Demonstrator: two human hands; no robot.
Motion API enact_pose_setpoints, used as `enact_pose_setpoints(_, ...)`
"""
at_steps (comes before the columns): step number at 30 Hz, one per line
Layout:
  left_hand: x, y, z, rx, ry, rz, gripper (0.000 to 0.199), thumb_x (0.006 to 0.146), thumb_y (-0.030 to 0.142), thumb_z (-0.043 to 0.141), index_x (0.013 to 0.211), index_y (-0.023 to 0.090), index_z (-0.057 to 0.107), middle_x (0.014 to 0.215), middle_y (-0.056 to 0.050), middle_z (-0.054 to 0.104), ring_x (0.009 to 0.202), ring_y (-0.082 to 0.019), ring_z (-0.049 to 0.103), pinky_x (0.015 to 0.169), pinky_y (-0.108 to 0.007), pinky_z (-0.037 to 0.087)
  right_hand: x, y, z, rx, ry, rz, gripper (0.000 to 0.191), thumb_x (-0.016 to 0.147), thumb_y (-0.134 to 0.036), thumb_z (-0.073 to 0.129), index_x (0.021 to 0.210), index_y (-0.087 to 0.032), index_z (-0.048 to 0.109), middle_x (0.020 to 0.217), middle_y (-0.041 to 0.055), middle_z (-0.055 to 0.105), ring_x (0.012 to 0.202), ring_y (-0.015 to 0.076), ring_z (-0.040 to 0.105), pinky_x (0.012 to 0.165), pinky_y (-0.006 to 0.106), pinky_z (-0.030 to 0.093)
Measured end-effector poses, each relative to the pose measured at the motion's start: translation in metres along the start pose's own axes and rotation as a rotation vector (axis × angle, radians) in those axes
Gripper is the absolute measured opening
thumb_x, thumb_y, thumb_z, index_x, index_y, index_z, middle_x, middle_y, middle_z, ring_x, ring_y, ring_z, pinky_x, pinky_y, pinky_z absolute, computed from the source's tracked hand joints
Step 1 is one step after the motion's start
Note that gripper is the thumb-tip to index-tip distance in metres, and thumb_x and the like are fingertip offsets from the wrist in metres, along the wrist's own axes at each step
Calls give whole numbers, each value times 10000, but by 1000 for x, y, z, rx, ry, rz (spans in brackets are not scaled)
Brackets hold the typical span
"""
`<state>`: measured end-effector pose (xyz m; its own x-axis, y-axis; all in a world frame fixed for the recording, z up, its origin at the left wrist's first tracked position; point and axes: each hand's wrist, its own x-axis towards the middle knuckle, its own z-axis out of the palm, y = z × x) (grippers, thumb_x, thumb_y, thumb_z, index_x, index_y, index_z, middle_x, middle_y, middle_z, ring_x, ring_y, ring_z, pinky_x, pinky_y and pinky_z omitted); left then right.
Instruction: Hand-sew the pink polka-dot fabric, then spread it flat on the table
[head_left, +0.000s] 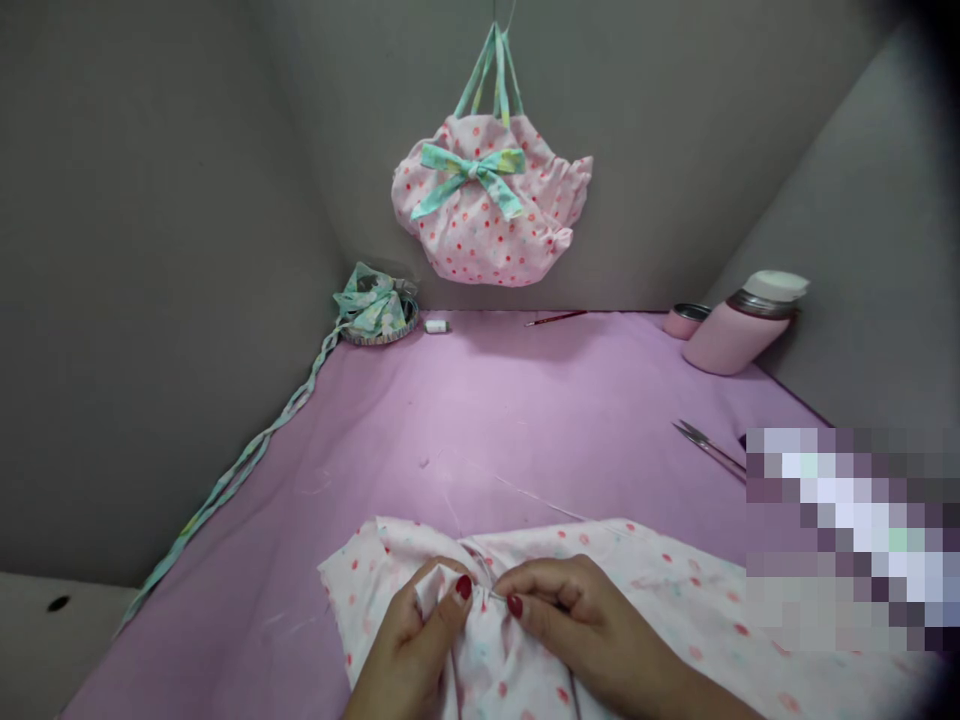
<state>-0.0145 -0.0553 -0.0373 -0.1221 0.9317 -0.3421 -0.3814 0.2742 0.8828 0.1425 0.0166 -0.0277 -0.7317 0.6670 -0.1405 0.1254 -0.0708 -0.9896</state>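
Pale pink fabric with red dots [517, 680] lies at the near edge of the table, gathered into small folds between my hands. My left hand [424, 630] pinches a bunched fold of it, thumb on top. Close by on the right, my right hand [577, 610] is closed, thumb against fingers, on what looks like a thin sewing needle [498, 597] at the gathers; its far end is hidden. A loose white thread [536, 495] trails over the cloth behind the fabric.
A dotted fabric piece with a green bow [480, 220] hangs at the back. Around the purple cloth [487, 400] are a basket [382, 335] with green fabric, a long green strip [255, 450], a thread spool [436, 327], a red pencil-like stick [555, 318], a pink flask [739, 330] and thread snips [709, 446].
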Motion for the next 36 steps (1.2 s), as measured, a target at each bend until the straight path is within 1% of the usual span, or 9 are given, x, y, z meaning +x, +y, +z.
enact_pose_setpoints(5, -1, 0, -2, 3, 11, -9, 175, 780, 355, 624, 835, 189, 629, 721, -12, 626, 689, -158, 555, 682, -241, 437, 2, -2, 0, -2, -16, -19, 237, 843, -207, 508, 976, -195, 704, 828, 37, 693, 781, 158, 613, 727, 259, 464)
enact_pose_setpoints(9, 0, 2, -1, -31, -25, -4, 143, 778, 338, 626, 801, 197, 631, 684, -1, 614, 677, -151, 557, 674, -230, 432, 1, -3, -1, -27, -26, -32, 247, 833, -183, 512, 982, -213, 706, 835, 32, 698, 772, 156, 614, 711, 251, 461)
enact_pose_setpoints(12, 0, 3, 1, -78, -36, -28, 128, 768, 329, 635, 787, 203, 623, 670, 3, 605, 665, -151, 558, 657, -230, 429, 0, -4, -2, -46, -27, -42, 255, 829, -172, 515, 989, -228, 705, 848, 28, 701, 773, 154, 616, 707, 243, 455)
enact_pose_setpoints(16, -1, 4, -1, -139, -95, -66, 149, 735, 327, 667, 780, 198, 607, 670, 2, 592, 650, -148, 553, 634, -230, 425, 2, -5, -3, -44, -63, -50, 263, 826, -171, 509, 994, -222, 705, 829, 23, 699, 768, 151, 614, 717, 243, 456)
enact_pose_setpoints(21, -2, 3, -5, -151, -126, -117, 193, 718, 349, 686, 760, 184, 594, 690, 3, 559, 633, -126, 525, 618, -218, 422, 3, -5, -4, -34, -98, -61, 266, 819, -158, 507, 981, -216, 709, 793, 13, 691, 751, 141, 605, 713, 236, 454)
enact_pose_setpoints(24, -1, 3, -3, -134, -132, -113, 192, 718, 350, 684, 744, 181, 596, 667, 7, 536, 621, -123, 508, 634, -228, 421, 3, -5, -4, -31, -81, -60, 252, 824, -168, 511, 973, -213, 710, 804, 17, 689, 761, 142, 605, 718, 237, 452)
enact_pose_setpoints(29, 0, 4, 2, -69, -60, -19, 221, 723, 382, 667, 700, 183, 574, 629, 11, 518, 598, -126, 478, 606, -221, 405, 2, -4, -2, -22, -21, -30, 230, 848, -219, 506, 960, -208, 707, 824, 25, 687, 775, 153, 604, 720, 246, 455)
enact_pose_setpoints(32, -2, 4, 2, 38, 1, 56, 208, 761, 373, 628, 701, 186, 559, 643, 18, 504, 619, -128, 463, 630, -220, 399, 2, -3, -1, -11, -7, -15, 222, 844, -216, 510, 944, -196, 707, 818, 26, 686, 774, 157, 606, 719, 251, 459)
enact_pose_setpoints(36, -5, 5, 1, 171, 23, 74, 203, 813, 376, 554, 757, 182, 567, 692, 4, 525, 678, -151, 475, 673, -240, 416, 2, -3, 0, -9, 4, -1, 219, 844, -206, 506, 933, -193, 706, 811, 23, 687, 766, 153, 607, 712, 247, 456)
